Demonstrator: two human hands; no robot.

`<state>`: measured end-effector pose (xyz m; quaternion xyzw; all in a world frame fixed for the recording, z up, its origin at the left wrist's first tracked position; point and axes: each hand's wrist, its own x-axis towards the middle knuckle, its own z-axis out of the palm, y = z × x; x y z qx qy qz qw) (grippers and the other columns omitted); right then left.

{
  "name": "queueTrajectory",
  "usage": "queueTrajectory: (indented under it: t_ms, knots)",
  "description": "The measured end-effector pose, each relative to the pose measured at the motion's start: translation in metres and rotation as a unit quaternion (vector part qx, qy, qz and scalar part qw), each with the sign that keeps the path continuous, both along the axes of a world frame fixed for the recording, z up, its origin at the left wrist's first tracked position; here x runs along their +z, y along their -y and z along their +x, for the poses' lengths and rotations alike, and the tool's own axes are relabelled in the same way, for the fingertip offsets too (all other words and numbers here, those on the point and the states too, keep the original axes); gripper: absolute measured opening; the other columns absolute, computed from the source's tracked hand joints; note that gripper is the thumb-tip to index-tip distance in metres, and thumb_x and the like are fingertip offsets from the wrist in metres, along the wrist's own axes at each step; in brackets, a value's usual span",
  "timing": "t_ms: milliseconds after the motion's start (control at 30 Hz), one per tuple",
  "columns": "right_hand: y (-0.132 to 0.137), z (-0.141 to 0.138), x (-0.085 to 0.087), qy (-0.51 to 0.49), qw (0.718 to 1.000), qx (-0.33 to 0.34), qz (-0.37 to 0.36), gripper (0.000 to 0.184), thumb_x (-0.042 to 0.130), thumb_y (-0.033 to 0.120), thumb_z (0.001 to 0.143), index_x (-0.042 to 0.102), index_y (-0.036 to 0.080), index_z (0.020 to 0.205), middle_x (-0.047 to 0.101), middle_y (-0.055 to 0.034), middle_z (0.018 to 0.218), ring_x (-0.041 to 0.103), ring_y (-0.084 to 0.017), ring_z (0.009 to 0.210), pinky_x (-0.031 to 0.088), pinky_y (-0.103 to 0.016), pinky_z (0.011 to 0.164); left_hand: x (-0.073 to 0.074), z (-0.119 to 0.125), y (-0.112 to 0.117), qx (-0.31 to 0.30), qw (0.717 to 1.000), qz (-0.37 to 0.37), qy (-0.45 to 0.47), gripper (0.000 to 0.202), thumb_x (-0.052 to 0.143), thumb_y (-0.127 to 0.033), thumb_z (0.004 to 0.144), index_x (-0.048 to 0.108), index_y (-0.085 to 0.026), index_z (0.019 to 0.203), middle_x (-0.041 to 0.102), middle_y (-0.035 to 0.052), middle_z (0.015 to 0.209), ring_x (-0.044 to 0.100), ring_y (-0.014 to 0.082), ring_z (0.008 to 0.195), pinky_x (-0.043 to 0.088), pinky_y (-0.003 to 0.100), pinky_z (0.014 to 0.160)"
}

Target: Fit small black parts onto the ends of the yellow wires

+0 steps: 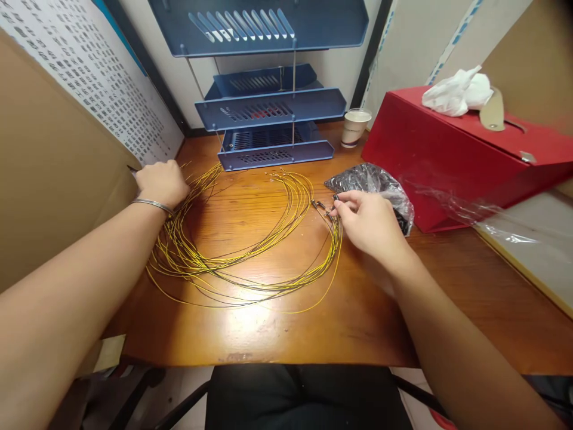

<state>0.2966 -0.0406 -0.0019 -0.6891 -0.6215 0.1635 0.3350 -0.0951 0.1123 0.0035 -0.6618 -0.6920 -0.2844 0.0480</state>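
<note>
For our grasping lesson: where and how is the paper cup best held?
Probably hold the paper cup around its wall, coming from the near side over the plastic bag: it stands upright between the blue tray rack and red box.

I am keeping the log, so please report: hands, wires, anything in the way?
Right hand pinching black piece; left hand at left side of wires, grip unclear. Wires looped on table. Bag close behind right hand.
</note>
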Motion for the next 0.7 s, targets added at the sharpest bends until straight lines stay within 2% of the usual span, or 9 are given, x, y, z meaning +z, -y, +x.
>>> queueTrajectory:
  t_ms: [100,167,233,300,367,467,600,700]
  knots:
    - [0.001,0.001,0.001,0.033,0.999,-0.004,-0.005,0.027,0.059,0.031,0.089,0.077,0.018,0.104,0.077,-0.0092,0.087,0.072,-0.026,0.085,0.052,-0.039,0.082,0.008,0.034,0.002,-0.017,0.999,-0.031,-0.025,0.063,0.083,-0.059,0.038,0.034,-0.021,0.052,0.029,0.0016,0.049,0.053,0.033,0.086,0.039,0.059,0.086]
    - [0.001,0.0,0.0,0.06,0.998,-0.011,-0.006,0.026,0.06,0.034,0.089,0.079,0.02,0.101,0.077,-0.0092,0.089,0.072,-0.027,0.084,0.052,-0.04,0.08,0.011,0.064,0.006,-0.042,0.997,-0.051,-0.042,0.038,0.081,-0.044,0.049,0.052,-0.021,0.06,0.046,0.0048,0.056,0.057,0.0342,0.088,0.042,0.056,0.087]
    - [0.0,-0.001,-0.002,0.082,0.996,-0.017,-0.009,0.027,0.059,0.035,0.089,0.079,0.021,0.1,0.077,-0.0091,0.09,0.072,-0.029,0.087,0.051,-0.04,0.08,0.012,0.095,0.011,-0.068,0.993,-0.08,-0.056,0.022,0.075,-0.035,0.057,0.065,-0.02,0.069,0.059,0.0085,0.065,0.06,0.0351,0.087,0.045,0.053,0.087]
    - [-0.002,-0.001,-0.005,0.108,0.994,-0.019,-0.015,0.028,0.058,0.035,0.089,0.079,0.021,0.103,0.077,-0.0095,0.09,0.072,-0.031,0.09,0.051,-0.041,0.08,0.008,0.123,0.014,-0.101,0.982,-0.139,-0.078,0.016,0.07,-0.032,0.065,0.071,-0.021,0.078,0.068,0.0106,0.078,0.063,0.035,0.091,0.047,0.049,0.088]
    - [-0.004,-0.001,-0.008,0.136,0.99,-0.014,-0.027,0.03,0.058,0.034,0.089,0.078,0.02,0.106,0.076,-0.0101,0.089,0.071,-0.032,0.089,0.051,-0.041,0.078,0.002,0.142,0.013,-0.129,0.976,-0.166,-0.055,0.016,0.068,-0.029,0.07,0.073,-0.02,0.083,0.073,0.011,0.088,0.065,0.0328,0.093,0.048,0.044,0.089]
    - [-0.006,-0.001,-0.011,0.158,0.986,-0.009,-0.044,0.032,0.058,0.033,0.089,0.077,0.019,0.111,0.076,-0.0104,0.087,0.071,-0.031,0.086,0.05,-0.041,0.077,-0.011,0.156,0.006,-0.139,0.972,-0.191,-0.006,0.022,0.066,-0.026,0.076,0.074,-0.017,0.095,0.074,0.0119,0.095,0.067,0.0282,0.092,0.05,0.037,0.087]
    - [-0.005,0.0,-0.009,0.172,0.984,-0.02,-0.047,0.032,0.058,0.034,0.088,0.076,0.019,0.11,0.075,-0.0104,0.088,0.07,-0.028,0.085,0.05,-0.039,0.075,-0.025,0.16,-0.007,-0.157,0.969,-0.19,0.017,0.032,0.065,-0.028,0.081,0.07,-0.017,0.111,0.074,0.0086,0.104,0.067,0.0217,0.093,0.051,0.03,0.086]
    - [-0.003,-0.001,-0.009,0.173,0.984,-0.022,-0.044,0.032,0.058,0.036,0.088,0.077,0.021,0.109,0.075,-0.0107,0.088,0.07,-0.028,0.083,0.05,-0.038,0.073,-0.029,0.163,-0.013,-0.156,0.969,-0.191,0.024,0.027,0.066,-0.028,0.08,0.072,-0.019,0.104,0.075,0.008,0.103,0.068,0.0214,0.092,0.05,0.03,0.086]
